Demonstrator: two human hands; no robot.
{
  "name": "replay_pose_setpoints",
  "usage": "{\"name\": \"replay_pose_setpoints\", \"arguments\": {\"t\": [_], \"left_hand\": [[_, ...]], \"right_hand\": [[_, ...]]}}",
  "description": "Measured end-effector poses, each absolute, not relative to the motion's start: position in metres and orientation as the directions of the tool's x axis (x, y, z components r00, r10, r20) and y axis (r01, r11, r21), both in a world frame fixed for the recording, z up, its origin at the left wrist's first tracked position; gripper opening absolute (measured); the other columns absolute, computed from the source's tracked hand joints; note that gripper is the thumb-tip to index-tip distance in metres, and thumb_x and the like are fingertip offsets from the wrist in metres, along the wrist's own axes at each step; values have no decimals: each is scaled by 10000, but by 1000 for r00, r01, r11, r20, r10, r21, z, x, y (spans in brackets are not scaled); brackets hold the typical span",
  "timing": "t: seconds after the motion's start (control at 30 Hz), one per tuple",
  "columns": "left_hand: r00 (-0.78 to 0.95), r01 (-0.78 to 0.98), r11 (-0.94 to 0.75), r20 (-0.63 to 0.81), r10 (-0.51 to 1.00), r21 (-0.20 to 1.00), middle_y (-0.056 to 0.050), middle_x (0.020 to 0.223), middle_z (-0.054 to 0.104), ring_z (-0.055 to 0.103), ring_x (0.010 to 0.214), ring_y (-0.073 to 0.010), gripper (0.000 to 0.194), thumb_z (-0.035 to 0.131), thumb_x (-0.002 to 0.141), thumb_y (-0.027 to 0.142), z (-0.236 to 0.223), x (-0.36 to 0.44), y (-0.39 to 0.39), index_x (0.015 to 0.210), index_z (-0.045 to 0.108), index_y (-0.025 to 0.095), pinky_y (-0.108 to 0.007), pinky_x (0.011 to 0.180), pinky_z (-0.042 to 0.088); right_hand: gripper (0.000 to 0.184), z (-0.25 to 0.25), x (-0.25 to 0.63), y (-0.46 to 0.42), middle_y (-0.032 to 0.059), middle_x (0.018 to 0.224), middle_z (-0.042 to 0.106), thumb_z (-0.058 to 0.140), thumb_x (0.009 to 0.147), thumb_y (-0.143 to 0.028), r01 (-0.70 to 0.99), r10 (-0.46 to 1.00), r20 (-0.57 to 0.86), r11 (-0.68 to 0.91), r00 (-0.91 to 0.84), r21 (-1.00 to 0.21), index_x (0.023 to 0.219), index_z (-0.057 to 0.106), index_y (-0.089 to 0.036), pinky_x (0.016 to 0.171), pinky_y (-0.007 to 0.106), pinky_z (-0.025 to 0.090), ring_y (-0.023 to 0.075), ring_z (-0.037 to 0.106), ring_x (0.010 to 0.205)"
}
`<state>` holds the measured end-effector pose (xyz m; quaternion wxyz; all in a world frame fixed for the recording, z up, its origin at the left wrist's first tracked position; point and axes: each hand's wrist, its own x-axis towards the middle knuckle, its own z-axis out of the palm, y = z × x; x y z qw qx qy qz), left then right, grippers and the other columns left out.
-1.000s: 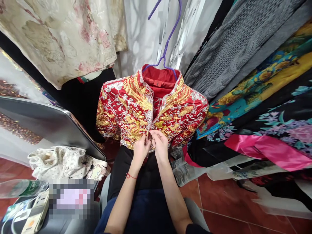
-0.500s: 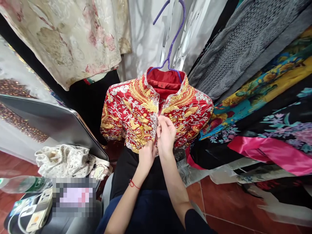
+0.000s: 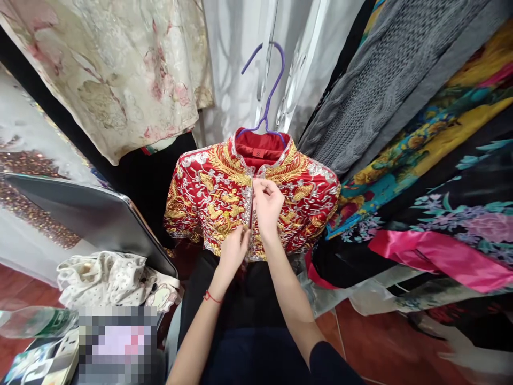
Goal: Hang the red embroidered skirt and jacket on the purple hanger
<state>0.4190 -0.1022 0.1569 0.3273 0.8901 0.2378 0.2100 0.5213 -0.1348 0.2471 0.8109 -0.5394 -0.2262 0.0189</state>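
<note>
A short red jacket with gold and silver embroidery and a stand-up collar hangs on a purple wire hanger, upright before me. Low on its front opening, my left hand pinches the edge of the front panel. My right hand is closed at the same opening, just below the collar, with thumb and forefinger pressed together. Any small fastener between those fingertips is hidden. A size tag marked S shows inside the collar.
Floral cream cloth hangs at left, a grey knit and printed garments at right. A dark shiny panel, crumpled white cloth, plastic bottle and power strip are at lower left.
My right hand has risen along the front opening, closer to the collar. The left hand stays low on the edge. Jacket and hanger sit lower and further left in view.
</note>
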Motion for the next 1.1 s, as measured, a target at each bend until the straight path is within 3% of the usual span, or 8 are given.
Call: {"name": "replay_pose_setpoints", "arguments": {"t": [0.1,0.2,0.4,0.57,0.67,0.73,0.87,1.1], "left_hand": [[671,86,-732,504,544,676,-58,922,725,655,713,-145,292,462,1007,259,209,432,-83,1276,537,175,-249,662,464],[604,21,-879,695,391,476,-56,1035,721,642,734,-123,413,457,1010,260,267,444,-64,1420,472,210,-241,671,453],[641,168,-976,736,217,141,-6,783,706,611,674,-132,205,525,995,334,311,457,-38,966,689,216,-254,565,339],[494,84,-977,843,213,197,-9,811,677,622,779,-142,193,541,985,358,305,450,-28,1008,666,212,-263,728,445],[408,85,-963,873,267,255,-56,985,674,614,942,-201,386,641,910,456,308,445,-10,1206,602,213,-320,851,467],[376,135,-957,881,288,255,-110,1145,649,575,1082,-258,517,682,858,521,307,444,10,1253,570,208,-374,933,440],[473,182,-957,832,288,227,-104,1144,666,556,1113,-266,362,528,953,527,294,451,48,1136,605,224,-413,1003,352],[376,163,-963,889,260,213,-47,813,650,547,791,-192,373,370,1029,463,303,456,56,835,586,228,-347,839,364]], "right_hand": [[237,242,529,-137,-55,630,526,651,829,-420,287,301,398,352,867,-891,821,638,-183,501,220,368,70,443,503],[230,241,537,-139,-58,579,514,629,840,-413,368,310,428,235,849,-900,781,630,-190,532,227,375,83,437,507],[331,249,541,-142,-46,508,516,647,862,-432,554,216,513,-224,831,-802,626,587,-208,600,260,347,102,457,506],[354,272,539,-164,-35,552,530,593,921,-471,744,348,660,-236,665,-625,676,617,-216,587,259,355,110,467,530],[291,285,556,-191,27,781,653,530,959,-462,881,339,814,-184,472,-435,885,676,-221,753,311,454,172,591,764],[322,288,575,-211,88,975,672,525,956,-483,891,256,875,-315,411,-327,1039,670,-208,891,390,449,240,598,983],[428,279,615,-236,147,1149,614,466,983,-518,868,330,867,-455,373,-200,1208,614,-186,924,421,428,276,575,1094],[380,285,637,-229,62,862,669,395,1046,-415,866,357,894,-496,272,-65,865,646,-195,783,323,385,185,582,825]]}}
